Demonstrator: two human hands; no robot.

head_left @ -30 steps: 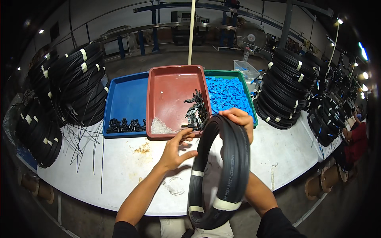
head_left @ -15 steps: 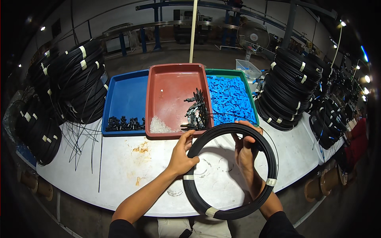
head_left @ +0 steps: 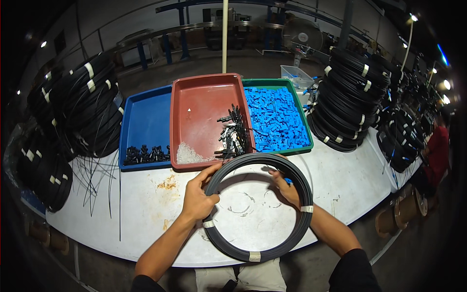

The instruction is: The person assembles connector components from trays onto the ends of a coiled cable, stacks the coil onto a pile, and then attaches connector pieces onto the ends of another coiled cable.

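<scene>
A coil of black cable (head_left: 253,255), bound with pale tape, is held up over the near part of the table, tilted toward me. My left hand (head_left: 198,195) grips its left side, thumb on the near face and fingers behind. My right hand (head_left: 289,191) reaches behind the coil's right side and shows partly through the ring. A small blue connector (head_left: 288,181) shows at its curled fingers, next to the coil's inner edge. The coil hides the rest of that hand.
Beyond the coil stand a blue tray (head_left: 146,104) of black parts, a red tray (head_left: 194,91) of black and clear pieces, and a green tray (head_left: 302,113) of blue pieces. Stacked cable coils rise at left (head_left: 85,104) and right (head_left: 348,104). Loose cable ends hang at left.
The coil and both hands have shifted left in view. My right hand has turned and moved lower inside the ring, and a blue connector now shows at its fingers.
</scene>
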